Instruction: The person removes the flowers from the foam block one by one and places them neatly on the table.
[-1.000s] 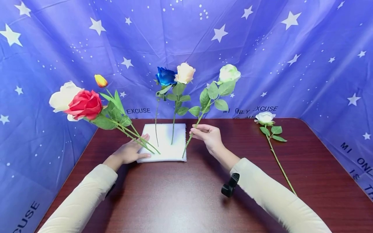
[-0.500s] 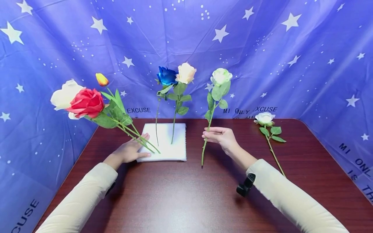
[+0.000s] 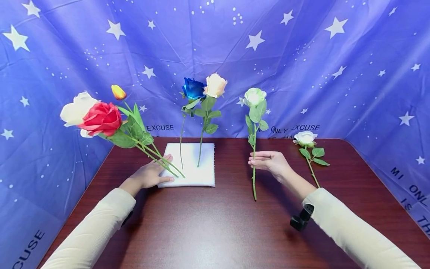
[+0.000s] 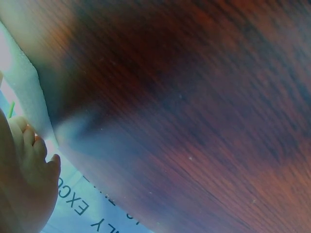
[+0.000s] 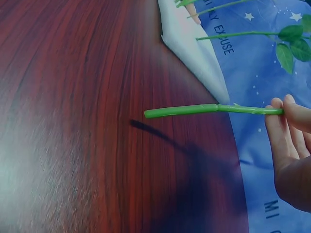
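My right hand [image 3: 268, 163] pinches the stem of a pale green rose [image 3: 254, 98], held nearly upright to the right of the white foam block [image 3: 198, 178]. In the right wrist view the stem's cut end [image 5: 155, 113] hangs above the table, apart from it. My left hand [image 3: 147, 175] rests with straight fingers on the left edge of the foam. Standing in the foam are a blue rose [image 3: 193, 89] and a peach rose [image 3: 215, 86]. A red rose [image 3: 102, 118], a white flower [image 3: 78, 108] and an orange-yellow tulip [image 3: 118, 92] lean left over my left hand.
A white rose [image 3: 305, 138] lies on the right side of the brown table [image 3: 215, 224], its lower stem hidden by my right sleeve. A blue curtain [image 3: 215, 37] with stars hangs behind the table and along both sides.
My right hand has moved right and slightly nearer with the pale green rose, away from the foam's right edge. The rose has turned from leaning right to nearly upright. My left hand stays put.
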The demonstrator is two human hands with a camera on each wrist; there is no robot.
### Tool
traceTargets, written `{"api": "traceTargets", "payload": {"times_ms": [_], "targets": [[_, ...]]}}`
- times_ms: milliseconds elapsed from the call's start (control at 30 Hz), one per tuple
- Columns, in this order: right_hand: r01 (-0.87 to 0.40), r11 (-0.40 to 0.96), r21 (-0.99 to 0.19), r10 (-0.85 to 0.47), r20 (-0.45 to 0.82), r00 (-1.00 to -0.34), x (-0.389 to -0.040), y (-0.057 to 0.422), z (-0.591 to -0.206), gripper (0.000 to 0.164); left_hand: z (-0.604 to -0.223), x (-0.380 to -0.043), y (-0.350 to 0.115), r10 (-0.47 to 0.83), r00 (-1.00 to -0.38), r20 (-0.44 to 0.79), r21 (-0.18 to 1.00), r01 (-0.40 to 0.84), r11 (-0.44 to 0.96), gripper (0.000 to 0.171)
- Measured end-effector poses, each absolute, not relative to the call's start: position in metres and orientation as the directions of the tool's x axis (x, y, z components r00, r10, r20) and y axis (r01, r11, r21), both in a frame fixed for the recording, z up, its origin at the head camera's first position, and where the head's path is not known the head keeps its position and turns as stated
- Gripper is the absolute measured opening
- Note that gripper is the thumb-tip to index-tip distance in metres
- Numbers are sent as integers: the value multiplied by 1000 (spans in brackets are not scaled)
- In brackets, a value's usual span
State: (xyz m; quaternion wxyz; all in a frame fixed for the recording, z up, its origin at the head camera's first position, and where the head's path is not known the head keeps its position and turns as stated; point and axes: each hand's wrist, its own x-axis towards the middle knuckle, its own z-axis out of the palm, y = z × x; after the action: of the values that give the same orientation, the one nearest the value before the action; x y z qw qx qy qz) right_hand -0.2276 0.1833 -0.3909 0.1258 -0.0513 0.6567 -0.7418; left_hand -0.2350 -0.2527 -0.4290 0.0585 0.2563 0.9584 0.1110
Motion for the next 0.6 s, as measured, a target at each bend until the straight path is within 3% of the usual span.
{"api": "traceTargets", "payload": {"times_ms": [233,400,600], "targets": [[143,-85,-986,-269,-115,-956,-220,203,-391,44,-430,-234,-253,501,-865,-39,240,479,845,84],[149,-89,-985,-274,-119,-954,-216,217,-392,24,-429,-234,-254,495,-868,-43,234,473,849,84],[141,-88,-986,-260,-114,-959,-209,232,-396,26,-429,-233,-253,488,-872,-48,238,464,853,84]]}}
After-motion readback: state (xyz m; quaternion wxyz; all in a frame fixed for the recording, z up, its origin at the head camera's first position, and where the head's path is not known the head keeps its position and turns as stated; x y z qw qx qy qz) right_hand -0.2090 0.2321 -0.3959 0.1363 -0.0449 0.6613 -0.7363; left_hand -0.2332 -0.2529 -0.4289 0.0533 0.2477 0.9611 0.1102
